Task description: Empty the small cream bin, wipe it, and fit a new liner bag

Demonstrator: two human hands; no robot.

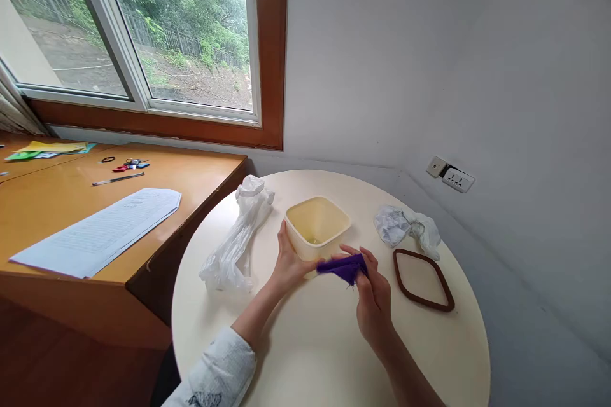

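The bin (302, 249) stands upright on the round tabletop (310, 356), near its middle, open side up. The left hand (289, 265) clasps the near left corner of the bin, with the fingers along the left wall and the thumb across the near wall. The right hand (375, 292) pinches a purple cloth (346, 267) between thumb and fingers, just in front of the bin. The free end of the cloth lies at the left thumb; whether the cloth touches the bin wall cannot be told.

A brown frame (446, 305) with rounded corners lies flat to the right of the right hand. Crumpled plastic (394, 226) lies just beyond the frame. A white bag (238, 235) lies lengthwise to the left of the bin, apart from it.

At left, a wooden tabletop (205, 165) carries white papers (105, 229) and a pen (118, 179). A window (191, 32) is set above it. A socket (458, 179) is mounted on the wall at right.
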